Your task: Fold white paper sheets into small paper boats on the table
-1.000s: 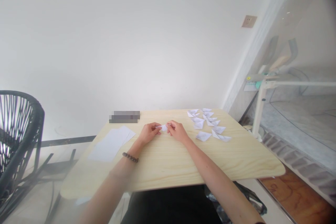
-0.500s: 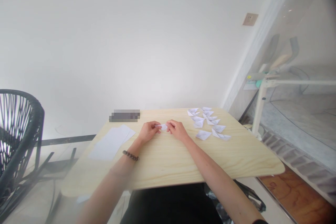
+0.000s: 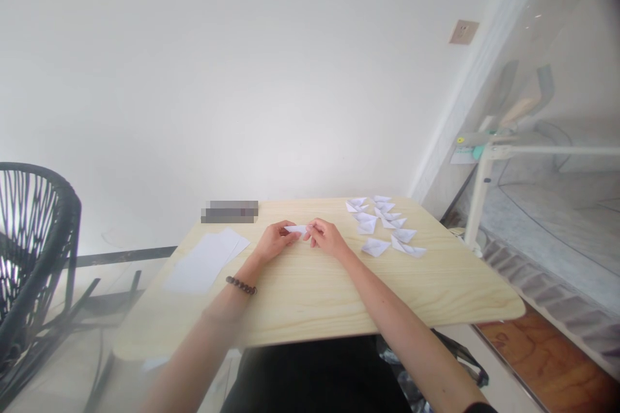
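White wall fills most of head view; pale wood table [image 3: 310,310] below, rounded corners.

Head view, centre: left hand [image 3: 275,242] and right hand [image 3: 327,239] meet just above the tabletop, mid-far part of table. Both pinch one small folded paper piece [image 3: 296,229], left fingertips on its left end, right thumb + forefinger on its right end. Piece is white, narrow, pointed; sits between the hands, whether it touches the wood I can't tell.

Handling (judgement): v. light, thin, creases easily, prob. springs open if let go. Best held at the ends or along a fold, w/ fingertip pinch, light pressure.

Left: stack of flat white sheets [image 3: 206,262]. Bead bracelet [image 3: 241,286] on left wrist. Black wire chair [image 3: 33,258] far left, off table.

Right: cluster of finished folded triangles [image 3: 382,226], well apart from hands. Wall socket [image 3: 464,32] up high.

Writing: none legible; dark item [image 3: 229,211] at far edge is blurred out.
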Demonstrator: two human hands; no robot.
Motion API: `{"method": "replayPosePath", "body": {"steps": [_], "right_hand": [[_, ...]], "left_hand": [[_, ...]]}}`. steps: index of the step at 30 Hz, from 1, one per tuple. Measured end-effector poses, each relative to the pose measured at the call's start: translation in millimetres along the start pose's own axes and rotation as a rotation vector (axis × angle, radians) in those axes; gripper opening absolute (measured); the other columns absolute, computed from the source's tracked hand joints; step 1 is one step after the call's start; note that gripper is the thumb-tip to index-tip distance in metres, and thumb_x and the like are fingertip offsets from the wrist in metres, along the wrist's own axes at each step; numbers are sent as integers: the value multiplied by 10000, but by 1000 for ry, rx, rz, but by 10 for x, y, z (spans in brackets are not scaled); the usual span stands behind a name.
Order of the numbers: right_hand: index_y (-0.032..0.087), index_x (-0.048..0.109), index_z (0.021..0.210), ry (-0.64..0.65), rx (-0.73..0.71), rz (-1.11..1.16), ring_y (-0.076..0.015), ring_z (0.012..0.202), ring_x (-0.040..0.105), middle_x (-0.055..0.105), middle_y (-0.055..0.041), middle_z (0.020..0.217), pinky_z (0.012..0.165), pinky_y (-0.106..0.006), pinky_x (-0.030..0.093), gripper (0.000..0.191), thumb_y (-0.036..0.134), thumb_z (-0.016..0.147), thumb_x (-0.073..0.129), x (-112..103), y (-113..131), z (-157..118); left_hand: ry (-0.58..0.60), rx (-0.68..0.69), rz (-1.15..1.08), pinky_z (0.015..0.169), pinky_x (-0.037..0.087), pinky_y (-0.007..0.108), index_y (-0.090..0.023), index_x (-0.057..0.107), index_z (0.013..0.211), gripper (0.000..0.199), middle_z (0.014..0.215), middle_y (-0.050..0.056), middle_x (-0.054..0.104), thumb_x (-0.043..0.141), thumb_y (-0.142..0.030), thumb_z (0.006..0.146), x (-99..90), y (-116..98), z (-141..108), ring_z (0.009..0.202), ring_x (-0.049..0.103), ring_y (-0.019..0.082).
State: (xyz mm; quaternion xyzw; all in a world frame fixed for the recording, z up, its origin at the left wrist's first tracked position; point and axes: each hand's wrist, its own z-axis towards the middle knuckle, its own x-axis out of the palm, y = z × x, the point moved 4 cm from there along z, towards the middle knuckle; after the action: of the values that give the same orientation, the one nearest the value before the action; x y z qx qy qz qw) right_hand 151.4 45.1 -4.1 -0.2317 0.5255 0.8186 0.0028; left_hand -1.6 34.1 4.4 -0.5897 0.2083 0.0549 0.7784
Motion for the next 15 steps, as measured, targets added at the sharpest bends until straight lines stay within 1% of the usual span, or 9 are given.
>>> {"method": "replayPosePath", "body": {"steps": [2,5,8,11,13,15], "right_hand": [[164,488,792,13,-1,-19,-62,459,532,638,-18,706,483,-181,422,215,353,802,386,1,16,-6],[162,499,776,27,-8,-47,-62,454,529,641,-16,695,492,-183,426,220,353,801,391,7,31,-10],[164,505,767,1,-19,-63,-63,452,526,638,-14,689,496,-184,429,221,348,804,389,2,33,-7],[171,521,792,-66,-17,-93,-72,458,533,636,-13,708,481,-185,426,227,354,806,387,-26,40,-6],[180,545,816,-105,-25,-150,-76,464,539,635,-13,744,483,-191,424,231,357,804,397,-43,64,-11],[193,575,842,-119,-56,-220,-77,478,544,634,-17,801,518,-204,431,230,351,802,413,-45,108,-19]], "left_hand": [[3,12,5,534,426,229,-125,589,826,319,681,50,632,568,-397,660,-8,-15,-6,607,569,143],[9,-1,24,513,422,226,-119,591,786,305,637,49,623,582,-393,650,-14,-19,-11,582,566,142],[14,-46,-91,528,448,236,-117,560,844,335,652,52,630,606,-380,642,4,7,0,591,581,144],[-33,-121,-260,575,490,274,-118,512,923,393,735,78,648,620,-377,648,14,56,22,647,612,165],[-56,-186,-310,600,506,290,-109,523,912,389,818,116,648,602,-402,668,11,92,31,681,623,179],[-44,-232,-330,635,512,291,-99,550,888,384,901,147,633,574,-427,690,9,112,35,726,626,189]]}}
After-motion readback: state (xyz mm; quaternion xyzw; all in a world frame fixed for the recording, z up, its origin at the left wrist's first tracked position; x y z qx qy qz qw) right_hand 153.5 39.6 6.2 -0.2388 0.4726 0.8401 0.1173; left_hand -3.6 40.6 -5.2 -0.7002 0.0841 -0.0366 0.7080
